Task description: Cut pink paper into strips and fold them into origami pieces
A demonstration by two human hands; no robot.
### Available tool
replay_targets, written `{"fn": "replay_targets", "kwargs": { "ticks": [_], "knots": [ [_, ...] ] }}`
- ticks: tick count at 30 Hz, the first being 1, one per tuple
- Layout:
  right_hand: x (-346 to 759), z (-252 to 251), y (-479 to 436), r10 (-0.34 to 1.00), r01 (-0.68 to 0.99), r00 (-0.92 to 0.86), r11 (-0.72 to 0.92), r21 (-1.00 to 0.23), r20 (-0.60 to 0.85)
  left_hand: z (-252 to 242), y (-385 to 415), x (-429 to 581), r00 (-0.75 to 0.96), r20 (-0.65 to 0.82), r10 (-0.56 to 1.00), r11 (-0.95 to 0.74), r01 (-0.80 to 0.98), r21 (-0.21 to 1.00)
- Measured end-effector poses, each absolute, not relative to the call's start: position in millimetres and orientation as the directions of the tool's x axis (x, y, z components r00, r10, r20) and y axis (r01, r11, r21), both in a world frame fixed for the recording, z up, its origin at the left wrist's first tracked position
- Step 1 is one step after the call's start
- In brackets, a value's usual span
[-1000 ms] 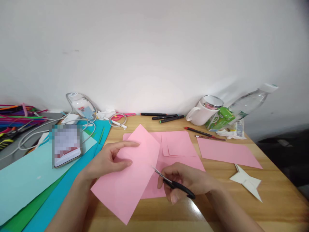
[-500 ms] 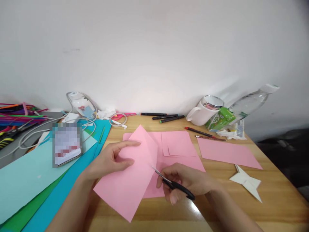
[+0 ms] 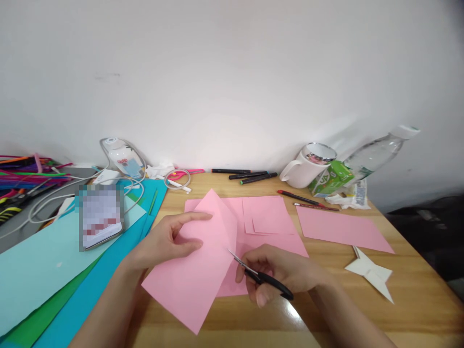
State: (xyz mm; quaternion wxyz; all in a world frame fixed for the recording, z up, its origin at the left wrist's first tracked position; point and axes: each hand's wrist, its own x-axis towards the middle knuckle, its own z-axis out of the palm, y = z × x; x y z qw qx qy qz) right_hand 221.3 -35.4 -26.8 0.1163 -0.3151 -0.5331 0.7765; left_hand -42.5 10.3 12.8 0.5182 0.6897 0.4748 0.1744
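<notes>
A sheet of pink paper [image 3: 195, 280], held tilted, is gripped at its left side by my left hand [image 3: 170, 241], the thumb and forefinger lying on its upper face. My right hand [image 3: 275, 270] is closed around black-handled scissors [image 3: 266, 280]. Their blade tip lies at the right part of the sheet, with one blade showing above the paper; whether the other is beneath cannot be made out. Under and behind the held sheet, more pink paper [image 3: 268, 212] lies flat on the table, with smaller pink pieces on top.
To the right are a pink strip [image 3: 340, 229] and a folded white paper star [image 3: 371, 273]. Behind stand a mug [image 3: 306, 166], a green carton [image 3: 331, 179], a tilted bottle [image 3: 377, 154] and markers [image 3: 248, 175]. On the left, a phone [image 3: 101, 215] rests on blue and green sheets.
Almost nothing differs. The held pink sheet, both hands and the scissors have shifted very slightly to the right.
</notes>
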Motion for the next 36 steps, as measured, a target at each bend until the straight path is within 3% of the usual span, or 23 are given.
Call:
{"fn": "replay_targets", "kwargs": {
  "ticks": [28, 36],
  "knots": [
    [222.4, -27.5, -36.2, 0.534, 0.193, -0.754, -0.376, -0.906, -0.382, 13.1, 9.5, -43.6, 0.509, -0.216, 0.833, -0.085, 0.504, 0.859],
    [221.8, -23.9, -35.3, 0.547, 0.189, -0.748, -0.367, -0.911, -0.375, 12.2, 9.5, -41.3, 0.488, -0.130, 0.863, -0.174, 0.529, 0.831]
  ]
}}
